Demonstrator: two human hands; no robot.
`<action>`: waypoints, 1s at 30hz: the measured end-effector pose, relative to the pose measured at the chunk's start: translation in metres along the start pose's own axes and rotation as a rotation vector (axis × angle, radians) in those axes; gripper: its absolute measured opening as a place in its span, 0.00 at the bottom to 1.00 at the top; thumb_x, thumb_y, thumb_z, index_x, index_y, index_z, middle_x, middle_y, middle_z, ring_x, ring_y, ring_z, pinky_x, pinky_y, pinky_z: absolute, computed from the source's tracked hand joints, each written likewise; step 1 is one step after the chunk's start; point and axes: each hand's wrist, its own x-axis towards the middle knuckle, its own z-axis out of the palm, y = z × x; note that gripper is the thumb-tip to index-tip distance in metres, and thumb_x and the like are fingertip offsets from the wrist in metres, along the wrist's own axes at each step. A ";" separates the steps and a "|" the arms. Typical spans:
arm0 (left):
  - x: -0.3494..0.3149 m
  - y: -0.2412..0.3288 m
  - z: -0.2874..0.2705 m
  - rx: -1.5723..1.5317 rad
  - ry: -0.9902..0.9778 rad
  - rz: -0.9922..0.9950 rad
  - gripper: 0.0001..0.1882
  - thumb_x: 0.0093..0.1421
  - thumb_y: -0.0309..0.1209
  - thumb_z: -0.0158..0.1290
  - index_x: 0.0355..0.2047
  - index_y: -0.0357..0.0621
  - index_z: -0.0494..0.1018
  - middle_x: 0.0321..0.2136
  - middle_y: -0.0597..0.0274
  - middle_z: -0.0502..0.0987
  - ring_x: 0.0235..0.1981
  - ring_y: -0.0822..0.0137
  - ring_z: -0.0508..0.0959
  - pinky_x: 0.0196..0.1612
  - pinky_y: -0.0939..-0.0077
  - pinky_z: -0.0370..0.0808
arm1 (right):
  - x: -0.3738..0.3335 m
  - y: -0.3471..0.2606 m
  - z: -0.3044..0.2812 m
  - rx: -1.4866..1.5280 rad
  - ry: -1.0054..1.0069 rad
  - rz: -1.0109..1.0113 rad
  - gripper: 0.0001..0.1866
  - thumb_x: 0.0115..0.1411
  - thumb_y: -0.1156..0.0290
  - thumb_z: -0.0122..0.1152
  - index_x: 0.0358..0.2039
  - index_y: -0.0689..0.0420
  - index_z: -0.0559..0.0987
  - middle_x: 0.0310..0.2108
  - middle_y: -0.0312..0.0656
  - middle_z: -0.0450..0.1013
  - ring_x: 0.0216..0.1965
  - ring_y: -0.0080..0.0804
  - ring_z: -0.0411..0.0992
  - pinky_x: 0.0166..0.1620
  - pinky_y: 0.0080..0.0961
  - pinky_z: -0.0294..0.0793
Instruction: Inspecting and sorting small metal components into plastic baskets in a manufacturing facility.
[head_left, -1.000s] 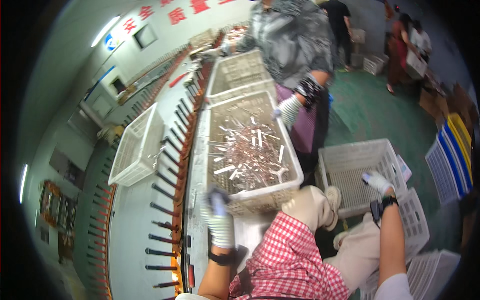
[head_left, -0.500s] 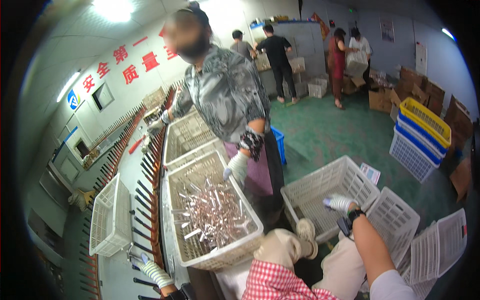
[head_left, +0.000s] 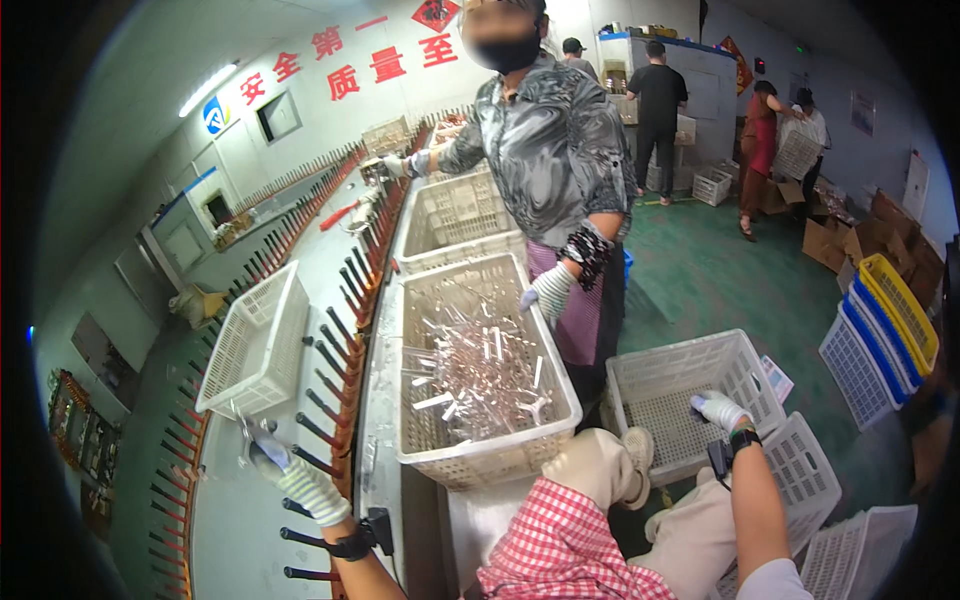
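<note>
Both my hands wear pale striped gloves. My left hand (head_left: 305, 482) is over the grey bench, just below a white plastic crate (head_left: 262, 345). Its fingers are closed on a small shiny metal piece (head_left: 246, 428), blurred by motion. To the right, my right hand (head_left: 722, 410) hangs over a white floor crate (head_left: 660, 405), its fingers extended and nothing visible in them. Between my hands, a larger white crate (head_left: 490, 455) holds a heap of shiny, copper-toned metal pieces (head_left: 480, 365). A co-worker's gloved hand (head_left: 552, 290) touches its right rim.
Rows of dark-tipped pegs (head_left: 335, 350) line the bench. The co-worker (head_left: 550, 150) stands beyond the full crate, near another white crate (head_left: 462, 215). White crates (head_left: 800, 480) lie at my right; stacked yellow and blue baskets (head_left: 880, 340) stand farther off. Other people work at the back.
My view has swung left, so the scene sits farther right. My left hand has risen along the bench toward the bench crate. The right hand stays over the floor crate.
</note>
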 end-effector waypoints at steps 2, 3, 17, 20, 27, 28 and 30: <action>-0.001 0.028 0.016 -0.153 -0.270 -0.079 0.15 0.62 0.37 0.46 0.38 0.34 0.71 0.31 0.65 0.73 0.31 0.72 0.69 0.39 0.75 0.67 | -0.001 -0.010 0.004 -0.024 -0.009 -0.057 0.18 0.60 0.60 0.47 0.36 0.64 0.75 0.27 0.42 0.74 0.28 0.30 0.70 0.35 0.28 0.70; -0.007 0.029 0.025 -0.121 -0.391 0.035 0.13 0.61 0.34 0.48 0.37 0.34 0.71 0.30 0.65 0.72 0.30 0.71 0.70 0.37 0.76 0.67 | 0.000 -0.010 0.005 -0.065 0.013 -0.092 0.18 0.61 0.60 0.45 0.33 0.63 0.76 0.26 0.40 0.74 0.26 0.28 0.70 0.33 0.26 0.70; -0.082 0.033 0.115 0.526 -1.173 1.096 0.17 0.46 0.32 0.55 0.40 0.54 0.73 0.43 0.57 0.71 0.47 0.56 0.69 0.54 0.59 0.61 | -0.029 -0.034 0.007 -0.184 -0.029 -0.067 0.22 0.59 0.58 0.45 0.46 0.63 0.72 0.36 0.45 0.74 0.37 0.36 0.71 0.43 0.29 0.68; -0.108 0.042 0.096 0.281 -1.273 0.849 0.17 0.46 0.30 0.54 0.39 0.51 0.72 0.46 0.57 0.70 0.49 0.55 0.68 0.58 0.57 0.56 | -0.028 -0.024 0.007 -0.181 -0.026 -0.045 0.24 0.59 0.57 0.45 0.47 0.62 0.72 0.41 0.48 0.74 0.42 0.39 0.70 0.47 0.31 0.66; -0.146 0.018 0.080 0.372 -1.133 0.737 0.13 0.49 0.30 0.49 0.37 0.54 0.73 0.36 0.61 0.76 0.45 0.63 0.73 0.59 0.54 0.54 | -0.017 -0.035 0.018 -0.351 -0.030 -0.121 0.33 0.58 0.47 0.46 0.52 0.63 0.66 0.54 0.56 0.62 0.56 0.49 0.61 0.57 0.34 0.57; -0.145 0.022 0.081 0.410 -1.159 0.720 0.14 0.50 0.29 0.48 0.38 0.53 0.73 0.37 0.60 0.75 0.44 0.62 0.73 0.59 0.54 0.55 | -0.021 -0.042 0.017 -0.363 -0.002 -0.100 0.34 0.58 0.46 0.45 0.53 0.63 0.66 0.54 0.56 0.63 0.56 0.49 0.61 0.58 0.34 0.57; -0.141 0.019 0.086 0.293 -1.149 0.590 0.15 0.50 0.28 0.47 0.40 0.52 0.72 0.38 0.59 0.75 0.45 0.61 0.72 0.58 0.56 0.57 | -0.019 -0.059 0.013 -0.221 0.007 -0.161 0.32 0.57 0.48 0.47 0.52 0.63 0.67 0.53 0.53 0.65 0.55 0.46 0.62 0.55 0.34 0.61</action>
